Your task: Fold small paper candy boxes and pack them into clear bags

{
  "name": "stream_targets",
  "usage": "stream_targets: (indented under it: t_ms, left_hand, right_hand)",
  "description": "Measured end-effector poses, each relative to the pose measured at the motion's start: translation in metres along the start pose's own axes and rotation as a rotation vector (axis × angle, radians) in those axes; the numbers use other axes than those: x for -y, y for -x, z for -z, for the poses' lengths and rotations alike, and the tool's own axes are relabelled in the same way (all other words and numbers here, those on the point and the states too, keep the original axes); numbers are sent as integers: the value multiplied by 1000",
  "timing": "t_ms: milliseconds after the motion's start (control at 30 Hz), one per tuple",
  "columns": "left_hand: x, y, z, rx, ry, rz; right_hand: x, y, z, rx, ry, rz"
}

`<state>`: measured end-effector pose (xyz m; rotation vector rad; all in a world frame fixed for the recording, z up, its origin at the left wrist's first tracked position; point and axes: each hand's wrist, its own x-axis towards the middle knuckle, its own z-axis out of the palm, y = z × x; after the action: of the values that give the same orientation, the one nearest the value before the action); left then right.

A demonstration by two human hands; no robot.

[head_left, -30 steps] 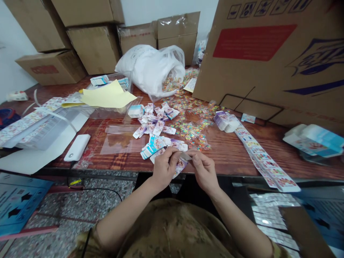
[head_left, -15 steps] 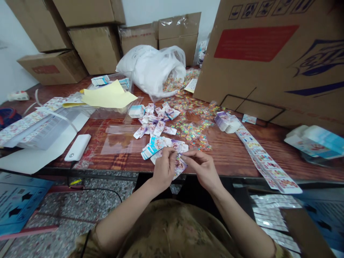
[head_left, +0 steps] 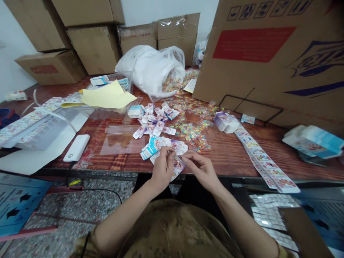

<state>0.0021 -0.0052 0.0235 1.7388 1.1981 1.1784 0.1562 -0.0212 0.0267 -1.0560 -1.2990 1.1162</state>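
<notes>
My left hand (head_left: 163,167) is closed on a small printed packet (head_left: 177,167) at the near edge of the wooden table (head_left: 228,152). My right hand (head_left: 200,166) pinches the same packet from its right side with thumb and forefinger. Just beyond my hands lies a loose pile of similar small flat packets (head_left: 156,123). Right of that pile, tiny colourful sweets in clear wrap (head_left: 192,130) are scattered over the table.
A white plastic bag (head_left: 150,68) spills sweets at the back. A big cardboard box (head_left: 274,57) stands at right, a stack of packets (head_left: 225,121) and a long printed strip (head_left: 263,163) before it. A white power bank (head_left: 77,147), clear bags and yellow paper (head_left: 107,95) lie at left.
My right hand has dropped from the packet's top to its right edge, and both hands have shifted slightly away from me. The silvery piece formerly between my fingers is out of sight.
</notes>
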Motion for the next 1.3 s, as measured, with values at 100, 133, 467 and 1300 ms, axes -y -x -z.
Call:
stream_targets:
  t_ms: [100,133,467,1300]
  left_hand:
    - [0,-1,2,-26,18,30]
    - [-1,-1,3,-45,19,49]
    - [4,-4,15,-3,112,171]
    - [-14,-34,42,11,241,10]
  right_hand:
    - [-9,6,-4,45,-72,-45]
    - [-13,9,-7,64,-85,-57]
    - [-35,8,-28,116,-49,-79]
    - [6,-21,-19,-244,180,388]
